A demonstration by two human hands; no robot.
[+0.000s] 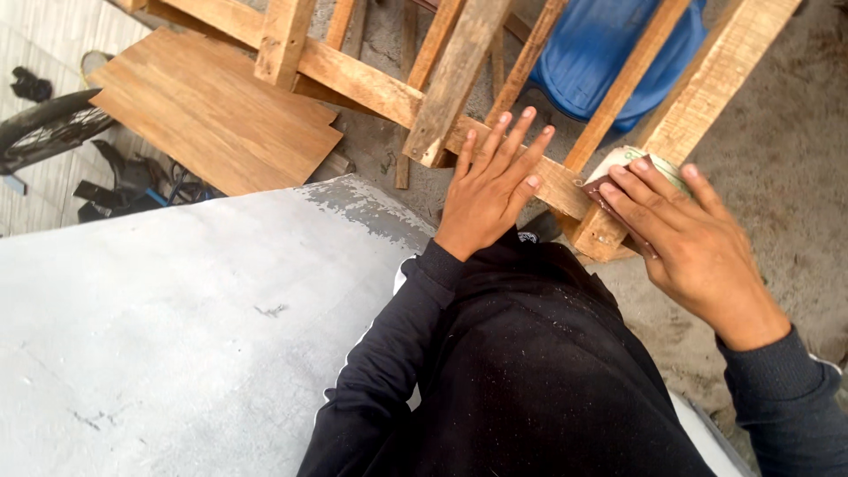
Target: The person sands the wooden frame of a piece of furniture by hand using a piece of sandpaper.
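My left hand (491,181) lies flat with fingers spread on a horizontal rail of a bare wooden frame (371,84). My right hand (680,234) presses a folded piece of sandpaper (618,172), dark on one face and pale on the other, against the frame's corner where the rail meets a slanted leg (715,75). My black-clad knee (530,353) fills the lower middle, just below the frame.
A grey painted board (177,327) lies at the lower left. A flat plywood sheet (212,110) rests on the ground behind it. A blue plastic object (601,49) shows through the slats. A bicycle wheel (44,128) stands at the far left. Sandy concrete ground lies to the right.
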